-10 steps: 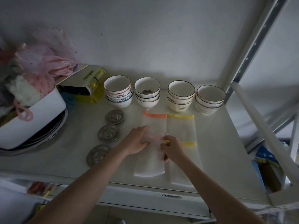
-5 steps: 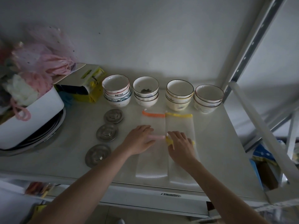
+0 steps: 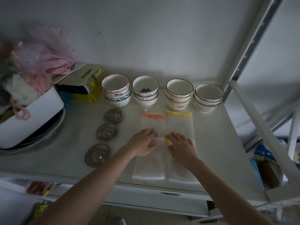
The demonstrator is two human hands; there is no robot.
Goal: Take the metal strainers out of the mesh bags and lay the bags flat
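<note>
Several white mesh bags lie flat on the white shelf (image 3: 217,148). The far pair are an orange-trimmed bag (image 3: 153,122) and a yellow-trimmed bag (image 3: 179,123). The near pair are a pink-trimmed bag (image 3: 148,166) and another yellow-trimmed bag (image 3: 180,172). My left hand (image 3: 142,144) rests palm down on the pink-trimmed bag's top end. My right hand (image 3: 182,146) lies flat with fingers spread on the near yellow-trimmed bag. Three round metal strainers sit in a column to the left: far (image 3: 113,115), middle (image 3: 107,132), near (image 3: 97,155).
Four stacks of ceramic bowls (image 3: 179,93) line the back of the shelf. A white tub (image 3: 30,117) full of pink netting and sponges sits on plates at far left, with a yellow-green box (image 3: 84,85) behind. A slanted metal rack post (image 3: 253,46) rises at right.
Both hands have gone from pinching at the bags' trims to lying flat on them. My right hand slid right and forward over the near yellow-trimmed bag.
</note>
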